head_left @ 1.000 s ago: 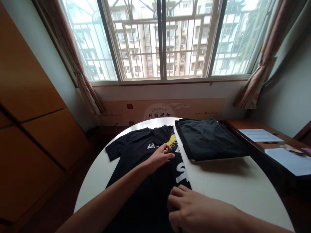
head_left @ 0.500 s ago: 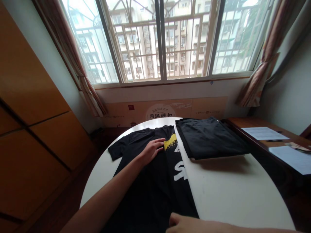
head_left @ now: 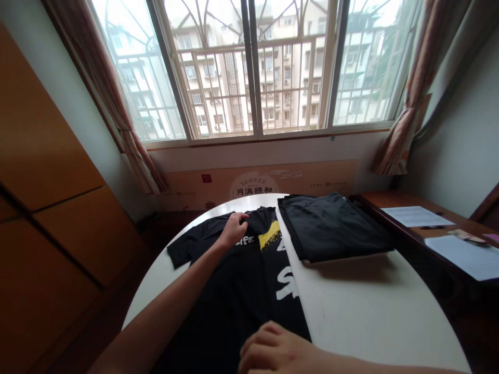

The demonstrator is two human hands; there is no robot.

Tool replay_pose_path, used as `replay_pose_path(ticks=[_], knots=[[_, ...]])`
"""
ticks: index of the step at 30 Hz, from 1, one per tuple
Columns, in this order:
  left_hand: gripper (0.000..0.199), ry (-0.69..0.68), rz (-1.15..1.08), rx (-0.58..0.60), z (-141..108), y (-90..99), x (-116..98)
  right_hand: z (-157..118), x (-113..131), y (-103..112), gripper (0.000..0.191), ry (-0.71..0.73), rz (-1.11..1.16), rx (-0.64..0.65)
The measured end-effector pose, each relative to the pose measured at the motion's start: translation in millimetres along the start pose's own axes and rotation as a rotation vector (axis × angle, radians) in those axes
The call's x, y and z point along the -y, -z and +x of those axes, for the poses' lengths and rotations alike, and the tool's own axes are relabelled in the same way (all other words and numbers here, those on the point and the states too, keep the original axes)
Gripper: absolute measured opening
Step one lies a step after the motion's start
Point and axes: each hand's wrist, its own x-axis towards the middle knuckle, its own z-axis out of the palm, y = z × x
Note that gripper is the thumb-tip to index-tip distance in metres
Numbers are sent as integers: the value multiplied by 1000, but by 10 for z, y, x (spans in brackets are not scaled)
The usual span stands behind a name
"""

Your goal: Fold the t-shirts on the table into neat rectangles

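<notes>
A black T-shirt [head_left: 234,280] with a yellow patch and white lettering lies on the white round table [head_left: 351,306], one short sleeve spread to the left. Over the shirt's upper part, near the collar, is my left hand [head_left: 234,227], its fingers curled together; whether they pinch any cloth is too small to tell. My right hand [head_left: 273,348] is at the bottom of the view, over the lower part of the shirt, with bent fingers pressed together. What lies under those fingers is hidden.
Folded black cloth [head_left: 335,223] lies in a stack at the table's back right. Further right stands a brown wooden table [head_left: 370,200] with paper sheets [head_left: 417,216]. Behind are a window and curtains, and an orange-brown cabinet [head_left: 50,234] is on the left.
My left hand has moved up toward the collar, its fingers now curled instead of stretched out, uncovering some white lettering. My right hand has moved up and left over the shirt.
</notes>
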Motion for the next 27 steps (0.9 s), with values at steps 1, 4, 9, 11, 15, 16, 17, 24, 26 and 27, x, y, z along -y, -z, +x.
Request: replay_pose_path(ticks=[1, 4, 9, 11, 15, 16, 17, 24, 26, 27], knots=[[35, -20, 109, 14, 109, -19, -34, -24, -16, 12, 25, -27, -92, -53], [37, 188, 367, 73, 415, -131, -136, -94, -17, -46, 31, -69, -306, -86], [35, 308, 386, 71, 744, -328, -170, -173, 17, -115, 46, -52, -358, -29], [39, 281, 365, 20, 809, -343, -126, -180, 19, -66, 49, -66, -345, -6], [56, 295, 371, -49, 838, -291, -5, -162, 12, 9, 54, -42, -298, 37], [61, 298, 382, -55, 823, -287, 15, -157, 13, 3, 54, -39, -298, 34], [64, 296, 396, -68, 803, -296, 25, -153, 17, -14, 54, -45, -308, 25], [46, -190, 553, 247, 835, -708, -127, -150, 82, -141, 46, -70, -466, -62], [49, -193, 554, 336, 939, -843, -161, -149, 101, -124, 47, -76, -466, -58], [51, -174, 559, 339, 994, -898, -167, -148, 112, -106, 48, -78, -461, -56]])
